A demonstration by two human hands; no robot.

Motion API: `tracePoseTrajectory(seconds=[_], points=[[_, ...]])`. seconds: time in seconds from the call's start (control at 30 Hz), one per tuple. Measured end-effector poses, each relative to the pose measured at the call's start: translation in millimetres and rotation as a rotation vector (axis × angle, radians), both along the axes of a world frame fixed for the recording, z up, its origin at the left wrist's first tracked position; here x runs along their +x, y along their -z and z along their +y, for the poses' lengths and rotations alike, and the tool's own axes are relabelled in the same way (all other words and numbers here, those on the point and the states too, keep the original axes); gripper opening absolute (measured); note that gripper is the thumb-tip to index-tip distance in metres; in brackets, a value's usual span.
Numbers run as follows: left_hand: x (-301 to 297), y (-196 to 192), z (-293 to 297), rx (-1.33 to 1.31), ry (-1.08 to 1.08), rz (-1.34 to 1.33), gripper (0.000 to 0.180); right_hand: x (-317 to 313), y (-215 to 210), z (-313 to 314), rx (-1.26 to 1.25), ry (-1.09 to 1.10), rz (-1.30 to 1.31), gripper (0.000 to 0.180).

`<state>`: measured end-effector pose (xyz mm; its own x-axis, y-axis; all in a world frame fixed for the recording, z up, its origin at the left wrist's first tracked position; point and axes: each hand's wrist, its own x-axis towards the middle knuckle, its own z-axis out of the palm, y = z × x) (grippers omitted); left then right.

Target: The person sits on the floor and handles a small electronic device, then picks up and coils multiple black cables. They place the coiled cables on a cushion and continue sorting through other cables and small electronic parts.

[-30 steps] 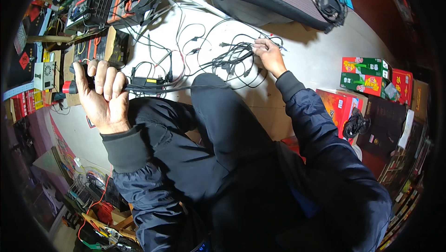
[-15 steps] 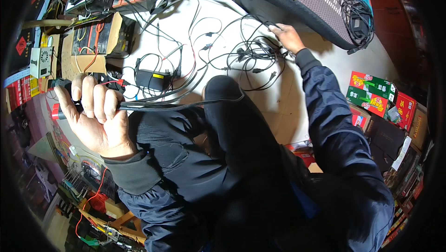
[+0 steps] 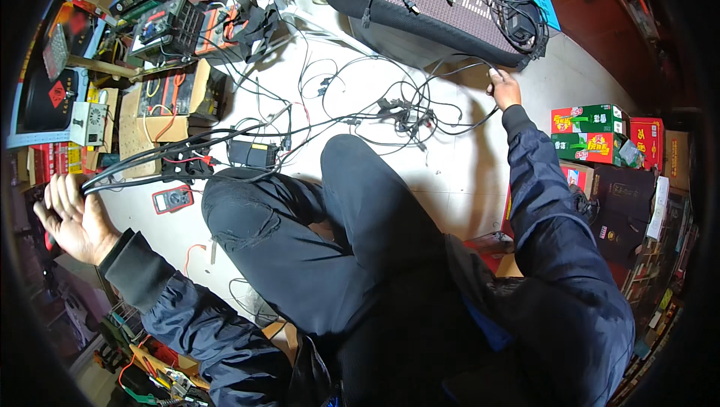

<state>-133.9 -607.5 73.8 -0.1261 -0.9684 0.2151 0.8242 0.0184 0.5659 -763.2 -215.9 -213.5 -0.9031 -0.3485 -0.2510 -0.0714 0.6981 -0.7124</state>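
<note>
At the far left, my left hand point(image 3: 79, 223) is closed around one end of a bundle of black cables point(image 3: 169, 145). A small red piece shows at the outer edge of that palm; its kind I cannot make out. The bundle stretches above my knees to a loose tangle of black cords point(image 3: 405, 116) on the pale floor. At the right, my right hand point(image 3: 504, 89) pinches a black cord point(image 3: 469, 66) that loops out of the tangle. Several small plugs lie among the cords.
A black power adapter point(image 3: 251, 154) and a red multimeter point(image 3: 173, 199) lie on the floor to the left. Beyond them stand batteries in an open cardboard box point(image 3: 196, 96). A patterned cushioned seat point(image 3: 435, 10) is at the back, and red and green cartons point(image 3: 589, 133) stand at right.
My left hand has moved outward to the left, drawing the cables straighter. My right hand has shifted right with a cord, and the tangle has spread. The multimeter has come into view.
</note>
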Motion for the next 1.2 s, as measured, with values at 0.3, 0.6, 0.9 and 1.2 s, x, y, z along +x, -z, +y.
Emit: tracePoseTrajectory(seconds=[0.3,0.6,0.9,1.2], points=[[-112,46,84,0.074,0.387,-0.23,0.037,111,-225,-24,-0.788,-0.46,-0.227,0.028],[-128,34,112,0.092,0.259,-0.35,0.039,92,-338,-23,-0.469,-0.689,0.261,0.028],[-122,33,126,0.116,0.17,-0.532,0.039,72,-388,-9,-1.146,-0.915,-0.054,0.021],[-4,-43,50,-0.194,0.31,-0.205,0.032,-7,-298,41,-0.233,-0.496,0.48,0.034]])
